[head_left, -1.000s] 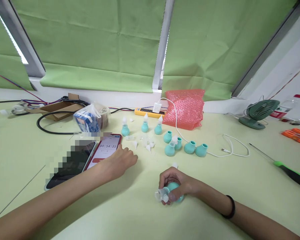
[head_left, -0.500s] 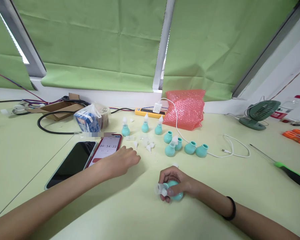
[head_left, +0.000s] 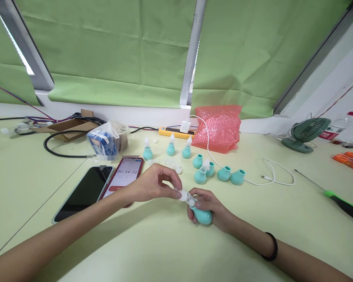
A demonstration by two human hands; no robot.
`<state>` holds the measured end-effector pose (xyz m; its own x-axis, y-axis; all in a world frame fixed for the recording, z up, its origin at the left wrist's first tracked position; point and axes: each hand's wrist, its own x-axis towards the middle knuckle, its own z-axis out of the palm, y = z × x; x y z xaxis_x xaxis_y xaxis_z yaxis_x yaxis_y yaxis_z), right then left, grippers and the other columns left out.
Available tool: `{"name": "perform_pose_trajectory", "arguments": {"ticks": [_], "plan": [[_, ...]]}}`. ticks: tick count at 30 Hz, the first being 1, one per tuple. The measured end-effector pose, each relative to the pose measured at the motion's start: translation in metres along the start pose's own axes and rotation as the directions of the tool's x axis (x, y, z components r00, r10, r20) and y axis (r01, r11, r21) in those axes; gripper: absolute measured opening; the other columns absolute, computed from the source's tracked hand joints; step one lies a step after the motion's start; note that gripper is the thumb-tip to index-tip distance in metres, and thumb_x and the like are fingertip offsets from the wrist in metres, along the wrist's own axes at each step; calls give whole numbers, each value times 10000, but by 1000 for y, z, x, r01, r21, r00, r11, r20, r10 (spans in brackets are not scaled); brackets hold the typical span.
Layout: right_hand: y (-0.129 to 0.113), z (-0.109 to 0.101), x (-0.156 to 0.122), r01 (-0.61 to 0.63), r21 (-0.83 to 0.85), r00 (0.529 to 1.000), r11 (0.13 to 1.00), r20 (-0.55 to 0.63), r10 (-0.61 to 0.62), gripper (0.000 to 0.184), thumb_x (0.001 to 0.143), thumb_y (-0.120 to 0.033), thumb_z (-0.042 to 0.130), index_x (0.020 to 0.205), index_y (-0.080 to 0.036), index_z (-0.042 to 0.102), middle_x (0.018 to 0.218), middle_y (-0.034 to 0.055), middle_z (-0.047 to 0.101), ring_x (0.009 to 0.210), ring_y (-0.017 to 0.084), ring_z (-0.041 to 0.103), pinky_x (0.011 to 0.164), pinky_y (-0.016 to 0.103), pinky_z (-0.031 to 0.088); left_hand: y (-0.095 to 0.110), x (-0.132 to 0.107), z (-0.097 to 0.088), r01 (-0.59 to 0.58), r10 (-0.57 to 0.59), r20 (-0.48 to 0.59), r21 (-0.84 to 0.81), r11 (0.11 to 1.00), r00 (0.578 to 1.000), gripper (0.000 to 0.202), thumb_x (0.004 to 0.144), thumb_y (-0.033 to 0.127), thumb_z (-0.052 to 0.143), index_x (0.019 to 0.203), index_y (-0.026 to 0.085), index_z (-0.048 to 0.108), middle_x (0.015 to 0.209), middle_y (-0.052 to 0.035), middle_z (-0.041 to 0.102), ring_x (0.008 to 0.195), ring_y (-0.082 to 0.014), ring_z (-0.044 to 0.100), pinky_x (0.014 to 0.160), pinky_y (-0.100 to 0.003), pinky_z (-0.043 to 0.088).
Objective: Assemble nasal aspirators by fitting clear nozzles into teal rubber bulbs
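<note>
We saw that the left hand [head_left: 156, 183] had left its place beside the red phone [head_left: 129, 166] and reached the bulb [head_left: 202, 216], so both hands met in front of us. Half a second before, it was loosely curled over the table [head_left: 164, 250]; now its thumb and forefinger pinched a white piece [head_left: 183, 195] at the open end of the clear neck [head_left: 191, 200]. We could not tell whether the piece was seated there or only touching the rim.

The right hand [head_left: 208, 204] was wrapped around the bulb, its thumb pressed near the neck's base. It had turned the bulb too: the neck, which had pointed left, now slanted up towards the left hand. We took this to mean that fetching was over and fitting had begun, with the right hand steadying the work.

Beyond the hands, the loose parts [head_left: 171, 163] were partly hidden by the left hand. The three capped bulbs [head_left: 170, 149] at the back and the open bulbs [head_left: 237, 177] to the right stood where they had been.
</note>
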<state>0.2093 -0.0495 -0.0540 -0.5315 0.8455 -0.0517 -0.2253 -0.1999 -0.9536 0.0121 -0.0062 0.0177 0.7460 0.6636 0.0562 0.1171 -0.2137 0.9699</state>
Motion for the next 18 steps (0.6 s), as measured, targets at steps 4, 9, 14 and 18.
{"name": "perform_pose_trajectory", "arguments": {"ticks": [4, 9, 14, 18], "plan": [[-1, 1, -2, 15, -54, 1000, 998, 9, -14, 271, 642, -280, 653, 808, -131, 499, 595, 26, 593, 468, 100, 507, 473, 238, 395, -5, 1, 4, 4, -5, -19, -26, 1000, 1000, 97, 618, 162, 654, 649, 104, 583, 706, -14, 571, 678, -108, 540, 614, -224, 469], [2, 1, -3, 23, -172, 1000, 985, -15, -26, 264, 641, -284, 670, 801, -133, 523, 586, 2, 563, 449, 90, 492, 442, 233, 402, -5, 2, 5, 29, -30, -20, -32, 999, 999, 121, 605, 181, 666, 630, 104, 577, 696, -15, 575, 669, -108, 542, 589, -212, 464], [3, 2, -4, 27, -187, 999, 982, -27, -33, 265, 658, -309, 656, 800, -127, 527, 578, 3, 560, 433, 87, 492, 425, 231, 408, -7, 2, 5, 44, -44, -23, 4, 999, 999, 108, 613, 171, 658, 635, 106, 575, 675, -10, 569, 647, -97, 533, 566, -192, 460], [2, 4, -5, 35, -206, 999, 978, -33, -42, 263, 660, -317, 650, 791, -120, 535, 568, 4, 562, 421, 85, 491, 412, 224, 406, -7, 1, 6, 80, -83, 24, 111, 991, 996, 159, 623, 178, 649, 765, 111, 619, 727, -24, 607, 666, -105, 550, 623, -212, 460]]}}
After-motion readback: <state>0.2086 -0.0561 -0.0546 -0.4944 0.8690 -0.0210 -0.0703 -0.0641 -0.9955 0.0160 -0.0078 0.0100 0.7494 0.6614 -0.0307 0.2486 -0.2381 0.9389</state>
